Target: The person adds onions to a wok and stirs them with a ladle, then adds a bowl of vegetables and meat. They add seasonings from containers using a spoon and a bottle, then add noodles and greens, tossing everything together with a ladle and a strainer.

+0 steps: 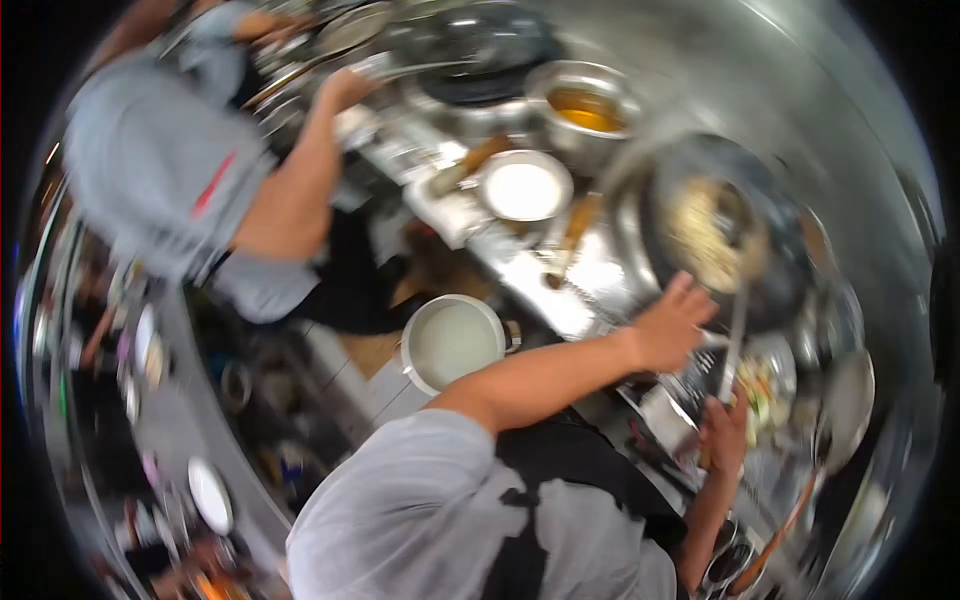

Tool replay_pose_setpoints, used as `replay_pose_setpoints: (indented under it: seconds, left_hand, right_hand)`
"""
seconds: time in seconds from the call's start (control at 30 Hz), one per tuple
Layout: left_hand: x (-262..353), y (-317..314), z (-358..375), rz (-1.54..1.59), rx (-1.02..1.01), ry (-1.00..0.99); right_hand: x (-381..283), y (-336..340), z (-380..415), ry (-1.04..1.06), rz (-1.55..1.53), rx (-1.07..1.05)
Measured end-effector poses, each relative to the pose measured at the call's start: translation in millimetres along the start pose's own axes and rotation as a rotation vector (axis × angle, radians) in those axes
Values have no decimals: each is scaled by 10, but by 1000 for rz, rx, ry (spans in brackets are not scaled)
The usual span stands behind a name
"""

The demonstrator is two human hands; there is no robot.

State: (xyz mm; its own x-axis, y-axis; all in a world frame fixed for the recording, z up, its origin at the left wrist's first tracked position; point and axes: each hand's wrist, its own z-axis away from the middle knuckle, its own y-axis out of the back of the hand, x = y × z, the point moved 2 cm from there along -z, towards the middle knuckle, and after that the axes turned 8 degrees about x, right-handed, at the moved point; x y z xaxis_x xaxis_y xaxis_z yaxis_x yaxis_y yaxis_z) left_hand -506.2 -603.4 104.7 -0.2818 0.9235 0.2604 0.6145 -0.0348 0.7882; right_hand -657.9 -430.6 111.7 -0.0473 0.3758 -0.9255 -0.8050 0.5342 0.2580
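Observation:
A dark wok point(780, 285) stands on the stove at the right, with a pale heap of food that looks like noodles point(700, 235) in it. My right hand point(725, 432) is closed round the handle of a long metal ladle point(738, 325), whose bowl rests among the food, blurred by motion. My left hand point(668, 325) reaches to the near side of the wok with its fingers apart and nothing in them. Below the wok, near my right hand, sits a bowl of chopped vegetables point(762, 395).
A pot of amber liquid point(590, 108) and a bowl of white contents point(526, 186) stand left of the wok. A white pot of cloudy liquid point(453, 343) is lower down. At the upper left a co-worker point(180, 170) holds a utensil over another wok point(480, 45). A strainer point(848, 410) lies right.

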Motion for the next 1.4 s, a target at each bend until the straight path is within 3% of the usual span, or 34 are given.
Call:
replay_pose_setpoints:
  seconds: [0.13, 0.17, 0.2, 0.27, 0.33, 0.43, 0.53, 0.57, 0.6, 0.63, 0.67, 0.7, 0.73, 0.8, 0.9, 0.93, 1.0, 1.03, 1.07, 1.1, 1.13, 1.27, 1.33, 1.4]
  left_hand:
    - [59, 6, 181, 25, -140, 103]
    - [106, -22, 252, 39, -88, 134]
    - [161, -32, 328, 52, -32, 158]
    - [336, 159, 513, 243, -150, 340]
    - [472, 135, 1015, 450, 76, 433]
    - [751, 188, 2173, 400, 136, 774]
    - [1147, -134, 4046, 252, -7, 1530]
    - [1621, 9, 4551, 134, -46, 1988]
    - [2078, -192, 5418, 65, -83, 2182]
    - [2660, -39, 5664, -85, -405, 2298]
    - [3208, -131, 6259, -133, -386, 2543]
    - [3624, 14, 6245, -62, -753, 2333]
    - [3919, 21, 6284, 69, -794, 2522]
    - [4427, -32, 6277, 136, -680, 2426]
    - [4349, -313, 6117, 394, -718, 1945]
    - [4219, -410, 6065, 434, -682, 1809]
    - [3484, -630, 5798, 243, -617, 1824]
    - [3033, -844, 5700, 149, -583, 1830]
    - [2538, -907, 5555, -45, -638, 1230]
    - [2140, -840, 5325, 159, -38, 1713]
    - [1770, -748, 4988, 174, 170, 1741]
    - [666, -441, 4258, 230, 131, 1598]
    - [289, -343, 4020, 296, 30, 1526]
    - [-61, -419, 3998, 286, -143, 1378]
  right_hand:
    - [130, 182, -330, 79, 105, 68]
    - [141, 205, -384, 122, 108, 72]
    - [217, 246, -504, 124, 45, 54]
    - [203, 339, -600, 64, 78, -59]
    - [21, 372, -445, 3, 46, -85]
    - [21, 498, -425, -10, -60, -162]
    - [8, 526, -417, 30, -71, -246]
    - [-10, 534, -405, 46, -70, -272]
    - [-47, 560, -390, 66, -76, -286]
    - [-125, 573, -330, 59, -93, -298]
    - [-125, 603, -344, 41, -129, -297]
    - [-88, 683, -397, 24, -158, -300]
    - [-30, 764, -452, 3, -179, -306]
    - [78, 885, -537, 10, -108, -265]
    - [206, 1046, -671, 72, 15, -195]
    - [245, 1095, -804, 143, 204, -154]
    - [420, 1212, -1161, 280, 587, -70]
    - [128, 966, -673, 82, 47, -104]
    - [90, 874, -652, 98, 46, -103]
    - [63, 819, -661, 117, 45, -98]
    - [9, 764, -653, 141, 43, -89]
    - [-1, 650, -608, 7, 10, -92]
    - [238, 761, -672, 76, 17, -162]
    - [47, 552, -186, 124, 32, -135]
